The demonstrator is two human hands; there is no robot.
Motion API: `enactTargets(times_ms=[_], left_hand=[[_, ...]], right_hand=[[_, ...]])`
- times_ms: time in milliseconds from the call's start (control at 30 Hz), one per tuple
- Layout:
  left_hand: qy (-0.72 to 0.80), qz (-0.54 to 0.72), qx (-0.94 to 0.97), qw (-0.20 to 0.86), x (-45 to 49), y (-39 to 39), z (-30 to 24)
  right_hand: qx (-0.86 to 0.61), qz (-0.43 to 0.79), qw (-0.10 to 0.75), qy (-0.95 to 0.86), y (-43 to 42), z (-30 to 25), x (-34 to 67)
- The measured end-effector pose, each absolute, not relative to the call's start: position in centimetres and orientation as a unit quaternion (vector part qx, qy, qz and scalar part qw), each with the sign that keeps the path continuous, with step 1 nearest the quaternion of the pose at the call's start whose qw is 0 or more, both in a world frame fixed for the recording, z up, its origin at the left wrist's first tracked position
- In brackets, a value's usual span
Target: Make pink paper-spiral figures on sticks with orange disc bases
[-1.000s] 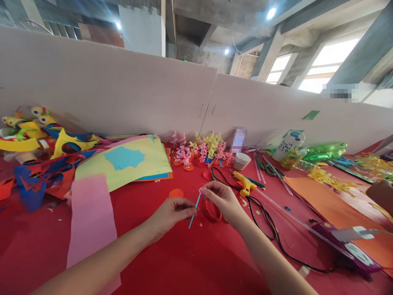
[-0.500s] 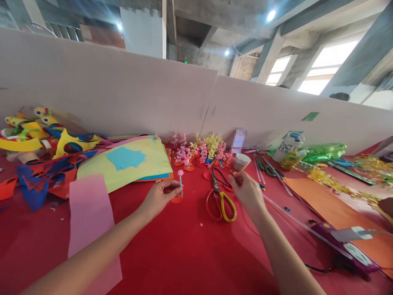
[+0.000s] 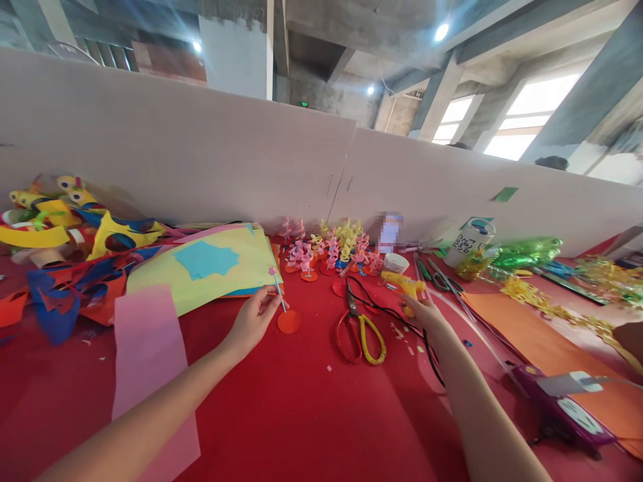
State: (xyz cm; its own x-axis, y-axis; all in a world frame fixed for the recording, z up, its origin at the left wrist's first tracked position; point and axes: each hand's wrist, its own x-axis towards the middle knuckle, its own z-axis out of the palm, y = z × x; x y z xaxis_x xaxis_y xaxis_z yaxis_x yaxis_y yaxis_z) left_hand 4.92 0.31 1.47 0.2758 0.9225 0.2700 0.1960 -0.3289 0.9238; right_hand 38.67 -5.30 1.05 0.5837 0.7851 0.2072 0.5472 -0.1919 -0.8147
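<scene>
My left hand (image 3: 256,314) pinches a thin light-blue stick (image 3: 278,292) with a small pink piece at its top. The stick leans left, and its lower end meets an orange paper disc (image 3: 289,322); whether the two are joined I cannot tell. In my right hand (image 3: 426,313) is a yellow glue gun (image 3: 404,284), its nozzle pointing left and a black cord (image 3: 389,311) trailing from it. Between the hands lie scissors (image 3: 360,328) with one red and one yellow handle. Beyond them stands a cluster of pink and yellow curled paper figures (image 3: 331,251) on round bases.
A paper cup (image 3: 396,262) stands behind the glue gun. Left are stacked coloured sheets (image 3: 241,258) and a pink strip (image 3: 151,361). Right lie orange paper (image 3: 512,328), a purple power strip (image 3: 567,408) and green plastic bottles (image 3: 532,253). A white partition (image 3: 201,154) closes the back.
My right hand has picked up the glue gun and shifted right, dragging its cord. My left hand has moved slightly left, tilting the stick and uncovering more of the orange disc.
</scene>
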Motion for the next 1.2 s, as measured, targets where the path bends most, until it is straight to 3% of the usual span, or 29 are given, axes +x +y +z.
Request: enactTargets(times_ms=[200,367,567,867,1200], left_hand=[[0.421,0.491,0.738,0.195,4.6,-0.1,1.4],[0.428,0.460,0.757,0.177,4.6,0.2,0.3],[0.445,0.404,0.771,0.210,4.8,0.3,-0.2],[0.456,0.379,0.783,0.189,4.7,0.0,0.1],[0.474,0.354,0.781,0.199,4.8,0.0,0.2]], right_hand=[[-0.601,0.305,0.601,-0.429,-6.0,4.2,34.1],[-0.612,0.344,0.425,-0.571,-6.5,4.6,29.0],[-0.642,0.233,0.269,-0.679,-6.3,4.0,25.9],[-0.629,0.292,0.242,-0.679,-5.2,6.3,25.8],[-0.622,0.233,0.129,-0.736,-4.7,5.4,25.6]])
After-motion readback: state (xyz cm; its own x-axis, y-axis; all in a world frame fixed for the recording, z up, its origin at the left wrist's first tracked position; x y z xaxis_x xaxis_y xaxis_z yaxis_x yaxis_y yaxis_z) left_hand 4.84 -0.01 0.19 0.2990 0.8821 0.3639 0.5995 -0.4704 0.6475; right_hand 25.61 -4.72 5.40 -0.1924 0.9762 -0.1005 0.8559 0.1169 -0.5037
